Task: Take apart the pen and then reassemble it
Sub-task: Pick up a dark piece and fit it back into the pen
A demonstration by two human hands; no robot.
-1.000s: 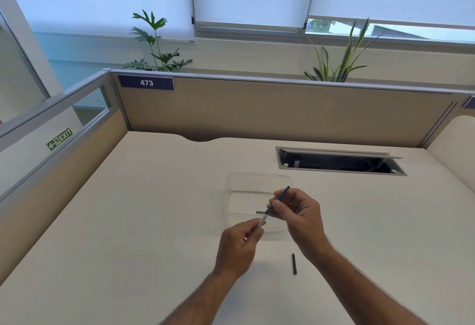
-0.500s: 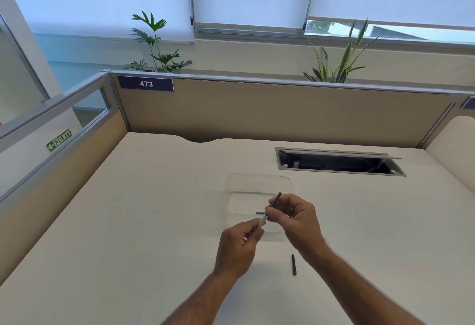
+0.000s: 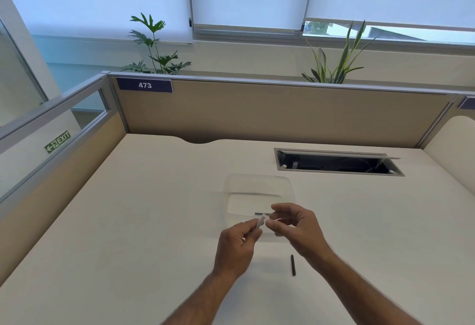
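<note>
A cream office desk (image 3: 128, 222) fills the single head view, walled at its far edge by a tan partition (image 3: 282, 116) tagged 473, with 2 plants behind it under drawn blinds, and an open cable hatch (image 3: 336, 162) cut near the far right corner. Toward the middle of the desk sits a clear plastic tray (image 3: 232, 188) holding 1 short dark pen part (image 3: 261, 213). Just in front of it the left hand (image 3: 237, 245) is closed around a pale, translucent pen barrel (image 3: 260, 224), whose open end points up and to the right. The right hand (image 3: 298, 224) hovers at that end with thumb and forefinger curled close; whether they pinch anything cannot be told, since no part shows clearly between them. A dark pen cap (image 3: 292, 264) lies on the desk near the front edge, just beside the right forearm and apart from both hands. By my reading the pen is fully apart and reassembly is under way or about to begin: the tray piece and the cap have yet to go back on. Room is generous; the desk is bare to the left and right, and only the tray's near rim crowds the hands.
</note>
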